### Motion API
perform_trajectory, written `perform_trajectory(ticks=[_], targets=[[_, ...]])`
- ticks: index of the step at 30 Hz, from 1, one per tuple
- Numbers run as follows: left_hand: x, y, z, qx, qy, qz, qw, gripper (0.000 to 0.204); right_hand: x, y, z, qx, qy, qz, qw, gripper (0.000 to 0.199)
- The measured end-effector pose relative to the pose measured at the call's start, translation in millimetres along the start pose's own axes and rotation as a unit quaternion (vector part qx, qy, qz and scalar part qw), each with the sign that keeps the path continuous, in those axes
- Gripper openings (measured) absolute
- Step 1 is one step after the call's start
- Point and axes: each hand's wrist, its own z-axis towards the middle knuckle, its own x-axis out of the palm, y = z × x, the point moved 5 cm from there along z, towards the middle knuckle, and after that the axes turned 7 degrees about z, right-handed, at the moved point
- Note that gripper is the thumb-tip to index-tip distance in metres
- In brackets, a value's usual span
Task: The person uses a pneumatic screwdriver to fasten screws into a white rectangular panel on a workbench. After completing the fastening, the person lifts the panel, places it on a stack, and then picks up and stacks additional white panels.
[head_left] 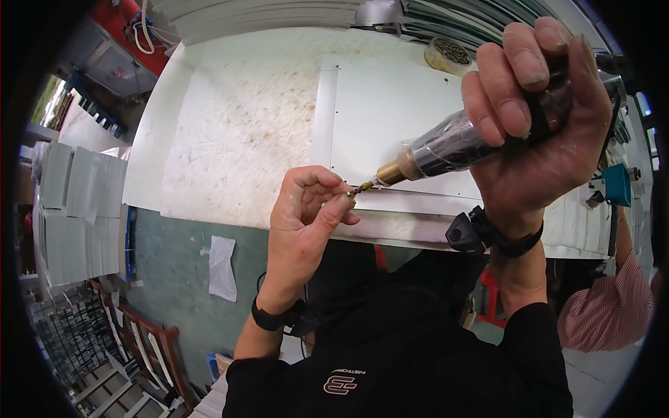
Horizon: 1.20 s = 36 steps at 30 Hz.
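Observation:
My right hand (536,132) is wrapped round the body of a power screwdriver (446,146), dark with clear plastic film over it. Its brass nose and bit slant down to the left. At the bit's tip, my left hand (306,209) pinches a small metal fastener (350,194) between thumb and forefinger; most of it is hidden by the fingertips. Below the tool lies a white flat panel (397,125) with a folded-looking rim and small dark holes or fasteners along its edges. Both hands are above the panel's near left corner.
The panel lies on a stained white worktable (230,139). A round tub of small metal fasteners (448,54) stands at the far right. Stacked sheets (258,15) line the back; more stacks (83,209) stand left. A person in a striped sleeve (610,306) is at the right.

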Motion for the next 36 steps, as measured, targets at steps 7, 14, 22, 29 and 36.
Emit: perform_trajectory(ticks=[7, 14, 22, 29, 36], targets=[[-3, -1, 0, 0.003, 0.002, 0.007, 1.0, 0.023, 5, -5, 5, 0.014, -0.021, 0.022, 0.999, 0.031], [-8, -23, 13, 0.157, -0.017, 0.335, 0.929, 0.024, 4, -32, 20, 0.008, -0.059, 0.018, 0.998, 0.039], [-13, -10, 21, 0.148, 0.005, 0.362, 0.92, 0.024, 41, -32, 32, 0.126, -0.126, -0.166, 0.97, 0.045], [-15, -6, 21, 0.191, 0.03, 0.404, 0.894, 0.022, 32, -43, 27, 0.166, -0.117, -0.097, 0.974, 0.044], [-17, -6, 21, 0.195, 0.047, 0.425, 0.883, 0.026, 32, -49, 24, 0.192, -0.153, -0.155, 0.957, 0.043]])
